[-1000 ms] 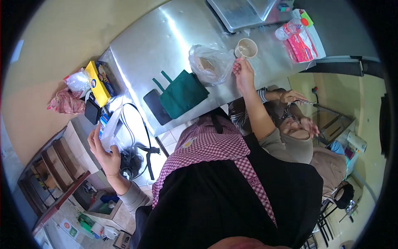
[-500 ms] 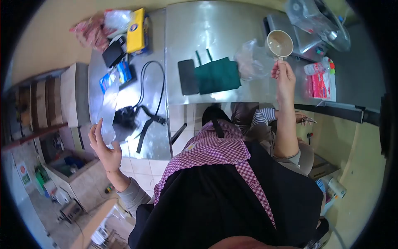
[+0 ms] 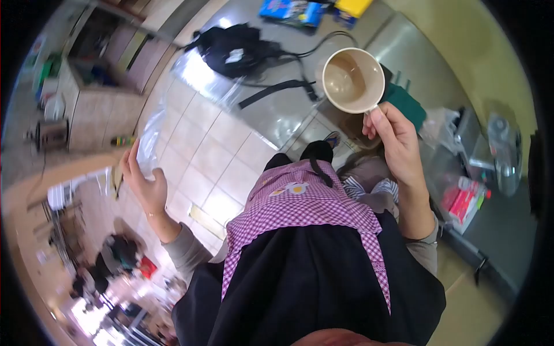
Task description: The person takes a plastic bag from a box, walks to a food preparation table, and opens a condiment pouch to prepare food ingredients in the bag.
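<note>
A light cup with a little brownish liquid or staining inside hangs in the air, its handle pinched by my right hand. Behind it lie the metal table and a green cloth bag. My left hand is out at the left over the tiled floor, with a clear plastic piece held at its fingers, thumb spread apart from them.
A black strapped bag and blue packets lie on the table. To the right are clear plastic bags, a pink package and a bottle. Tiled floor shows below the table. People are in the lower-left background.
My right hand has lifted the cup off the table and brought it nearer. The view has turned toward the left, so more floor shows. My left hand still has the plastic.
</note>
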Demonstrator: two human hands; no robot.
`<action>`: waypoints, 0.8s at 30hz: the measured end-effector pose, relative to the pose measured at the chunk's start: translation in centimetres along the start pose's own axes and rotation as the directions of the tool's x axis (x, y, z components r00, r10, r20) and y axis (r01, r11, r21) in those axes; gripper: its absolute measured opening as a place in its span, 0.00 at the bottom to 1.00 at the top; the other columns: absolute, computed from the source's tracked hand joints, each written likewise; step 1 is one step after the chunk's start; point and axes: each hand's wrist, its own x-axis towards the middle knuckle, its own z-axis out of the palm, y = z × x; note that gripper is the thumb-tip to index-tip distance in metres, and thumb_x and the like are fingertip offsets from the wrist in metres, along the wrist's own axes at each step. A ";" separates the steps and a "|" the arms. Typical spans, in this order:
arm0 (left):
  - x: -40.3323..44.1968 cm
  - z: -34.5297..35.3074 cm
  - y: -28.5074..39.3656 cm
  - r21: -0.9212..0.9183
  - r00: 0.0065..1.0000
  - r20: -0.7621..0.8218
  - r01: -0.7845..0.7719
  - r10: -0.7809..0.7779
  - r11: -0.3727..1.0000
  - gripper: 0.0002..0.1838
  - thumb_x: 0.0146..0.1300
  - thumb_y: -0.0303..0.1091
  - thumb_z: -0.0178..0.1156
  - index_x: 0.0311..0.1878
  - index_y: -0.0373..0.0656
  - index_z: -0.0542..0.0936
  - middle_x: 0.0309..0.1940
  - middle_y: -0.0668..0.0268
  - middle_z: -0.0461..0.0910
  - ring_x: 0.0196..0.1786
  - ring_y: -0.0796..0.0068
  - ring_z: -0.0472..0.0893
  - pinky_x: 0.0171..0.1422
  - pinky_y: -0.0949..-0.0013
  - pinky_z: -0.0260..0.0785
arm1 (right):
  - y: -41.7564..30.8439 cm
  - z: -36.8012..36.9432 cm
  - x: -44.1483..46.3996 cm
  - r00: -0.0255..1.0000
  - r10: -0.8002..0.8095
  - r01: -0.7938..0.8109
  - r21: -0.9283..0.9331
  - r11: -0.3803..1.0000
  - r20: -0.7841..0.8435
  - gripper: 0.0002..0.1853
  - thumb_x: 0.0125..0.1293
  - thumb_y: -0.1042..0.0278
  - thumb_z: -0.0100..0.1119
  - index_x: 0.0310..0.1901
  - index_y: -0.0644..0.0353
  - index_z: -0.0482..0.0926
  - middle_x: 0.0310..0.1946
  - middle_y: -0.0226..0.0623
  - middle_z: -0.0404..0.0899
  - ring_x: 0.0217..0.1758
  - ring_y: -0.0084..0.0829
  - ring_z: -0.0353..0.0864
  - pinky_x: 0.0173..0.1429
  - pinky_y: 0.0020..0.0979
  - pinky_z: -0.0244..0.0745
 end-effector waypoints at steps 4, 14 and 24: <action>-2.7 -3.2 -6.5 0.019 0.991 -0.051 0.127 -0.126 0.992 0.34 0.39 0.20 0.51 0.58 0.44 0.75 0.49 0.53 0.70 0.54 0.52 0.71 0.59 0.59 0.63 | -4.0 10.0 1.5 0.953 -0.002 0.023 -0.066 0.998 0.302 0.11 0.72 0.66 0.50 0.35 0.65 0.73 0.29 0.27 0.69 0.33 0.15 0.65 0.38 0.21 0.62; -6.5 -5.1 -11.7 0.014 0.916 -0.212 0.352 -0.341 0.936 0.34 0.39 0.20 0.52 0.57 0.48 0.75 0.48 0.54 0.70 0.48 0.56 0.72 0.52 0.61 0.62 | -11.9 21.7 3.0 0.592 -0.269 0.471 -0.055 0.881 0.760 0.09 0.63 0.70 0.59 0.34 0.69 0.75 0.30 0.41 0.71 0.30 0.34 0.71 0.35 0.29 0.66; -8.1 -4.1 -13.2 0.067 0.898 -0.291 0.363 -0.330 0.929 0.36 0.38 0.20 0.53 0.58 0.50 0.75 0.50 0.58 0.71 0.45 0.63 0.72 0.49 0.64 0.58 | -16.5 22.6 4.0 0.453 -0.009 0.391 -0.189 0.901 0.892 0.21 0.63 0.52 0.58 0.37 0.67 0.79 0.42 0.48 0.78 0.44 0.39 0.77 0.48 0.34 0.69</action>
